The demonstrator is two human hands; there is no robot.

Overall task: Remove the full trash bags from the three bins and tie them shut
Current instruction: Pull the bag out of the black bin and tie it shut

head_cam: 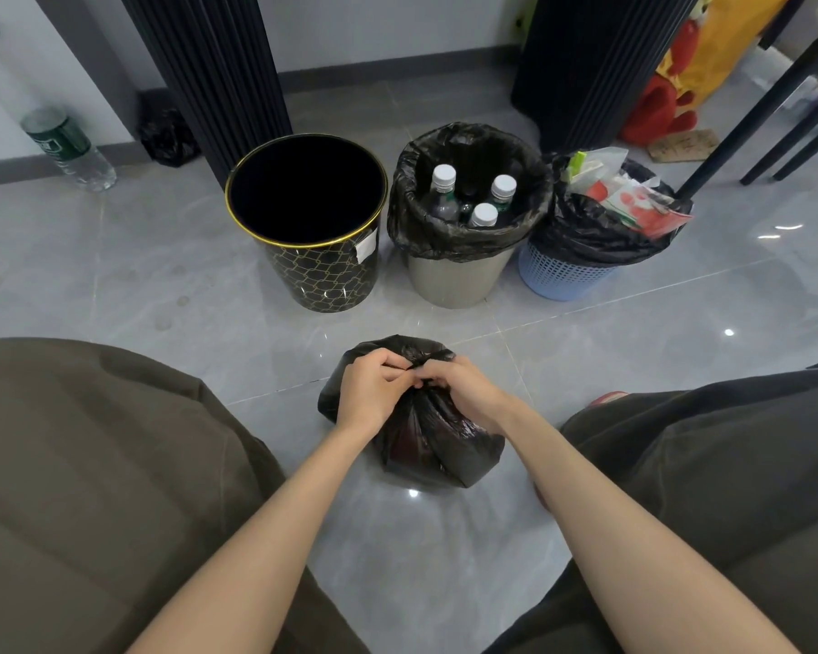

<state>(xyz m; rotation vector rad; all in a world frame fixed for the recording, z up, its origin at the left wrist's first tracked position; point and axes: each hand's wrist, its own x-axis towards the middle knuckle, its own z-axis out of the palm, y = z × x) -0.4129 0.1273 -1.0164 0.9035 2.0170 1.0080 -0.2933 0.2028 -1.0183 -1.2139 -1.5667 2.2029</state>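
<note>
Black trash bag [426,431]: thin, soft film, crinkled and glossy; sits on the grey tiled floor [161,257] between the person's knees, well in front of the black-and-gold bin [322,271]. Body bulges modestly, so the load is probably light to moderate. The film likely slips and stretches under strain; best taken at the gathered neck, not the belly.

Left hand [369,394]: fingers closed on the bunched bag mouth, left of the neck.

Right hand [464,394]: likewise pinching the gathered plastic, touching the left hand over the neck. Whether a knot is formed cannot be told.

Black-and-gold bin: unlined, interior dark, apparently empty.

Grey bin [459,276]: just right of the black-and-gold bin; black liner [426,228] folded over the rim, holding white-capped bottles [482,214]. Probably heavier and lumpy, and may shift when lifted.

Blue mesh bin [563,276]: further right, touching the grey bin; black liner heaped with wrappers [624,200]. Light, bulky, likely to spill over.
</note>
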